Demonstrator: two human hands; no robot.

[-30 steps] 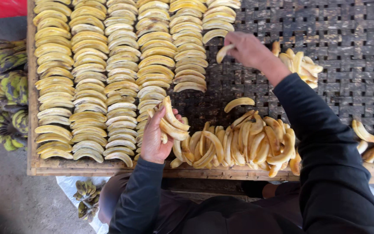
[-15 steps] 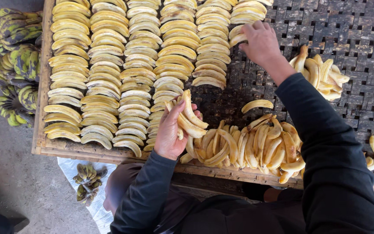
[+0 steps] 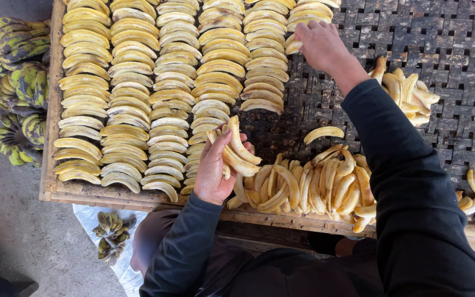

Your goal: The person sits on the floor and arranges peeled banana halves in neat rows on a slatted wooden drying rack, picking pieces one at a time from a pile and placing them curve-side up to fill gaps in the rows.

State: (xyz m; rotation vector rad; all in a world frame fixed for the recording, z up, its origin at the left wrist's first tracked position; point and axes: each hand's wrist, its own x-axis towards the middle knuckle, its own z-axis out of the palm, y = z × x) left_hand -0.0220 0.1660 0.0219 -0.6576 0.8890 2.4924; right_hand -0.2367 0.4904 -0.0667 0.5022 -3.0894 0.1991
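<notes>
Nearest the body, the left hand [image 3: 215, 173] is closed around a small bundle of peeled banana slices [image 3: 236, 149], held upright just above the near wooden edge of the drying rack [image 3: 111, 193]. Just beside it, to the right, a loose heap of peeled bananas [image 3: 314, 184] lies on the dark woven mat [image 3: 457, 44], with a single slice [image 3: 324, 133] apart from it a little farther in. Beyond that, the right hand [image 3: 320, 44] reaches out to the far end of the fifth row [image 3: 268, 60], its fingers pinched on a slice [image 3: 293, 47] that touches the last pieces there; whether it has let go yet is hard to tell, since the fingers cover most of it. The step in hand looks like setting one slice into the row, fed from the bundle. The next placement would call for drawing a fresh slice from the left hand and laying it flat, overlapping its neighbour, curve matching the others. A second small pile [image 3: 408, 93] sits farther right, and unpeeled green-yellow bunches [image 3: 17, 88] lie on the floor to the left.
</notes>
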